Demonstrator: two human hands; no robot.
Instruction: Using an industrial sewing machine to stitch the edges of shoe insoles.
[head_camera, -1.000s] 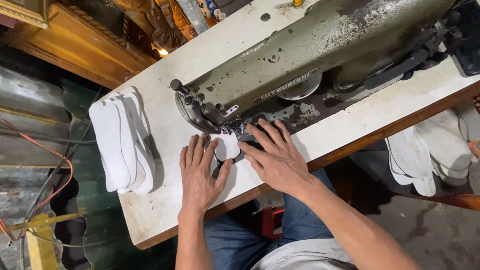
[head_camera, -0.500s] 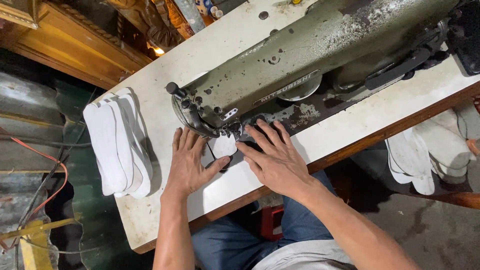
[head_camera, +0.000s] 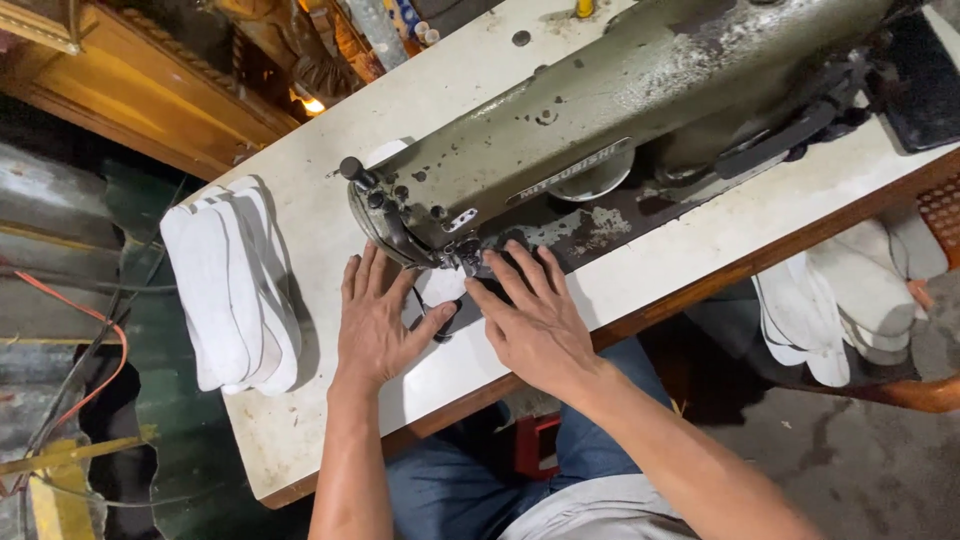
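While you lean over the table: both forearms reach forward, bare, elbows near your lap.
Left hand: your left hand (head_camera: 375, 325) lies palm down, fingers spread wide and flat, thumb angled toward the white piece (head_camera: 443, 287); it grips nothing.
Right hand: your right hand (head_camera: 532, 322) is flat too, fingers stretched forward and close together, tips pressing just beside the needle area; nothing is clasped.
White piece: small, pale, soft-looking, rounded at its edge, lying between your hands under the head of the sewing machine (head_camera: 600, 130).
Sewing machine: heavy metal, dull olive-grey, paint worn and blotched.
Table: the table (head_camera: 330, 210) has a white top, scuffed and stained, with a wooden edge.
Stack at your left: white insole-shaped cutouts (head_camera: 230, 290), long and rounded, overlapped, well apart from your hands.
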